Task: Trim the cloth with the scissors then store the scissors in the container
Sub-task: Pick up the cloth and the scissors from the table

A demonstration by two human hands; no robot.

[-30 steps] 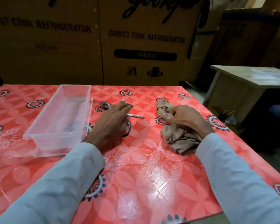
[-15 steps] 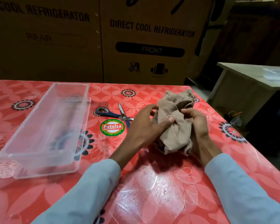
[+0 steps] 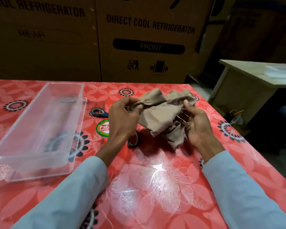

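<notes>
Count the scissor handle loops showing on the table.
2. One blue loop lies left of the left hand; the other loop peeks out below that hand. The blades are hidden.

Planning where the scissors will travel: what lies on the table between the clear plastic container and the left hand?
In the head view, one blue scissor handle loop and a green-red round sticker.
</notes>
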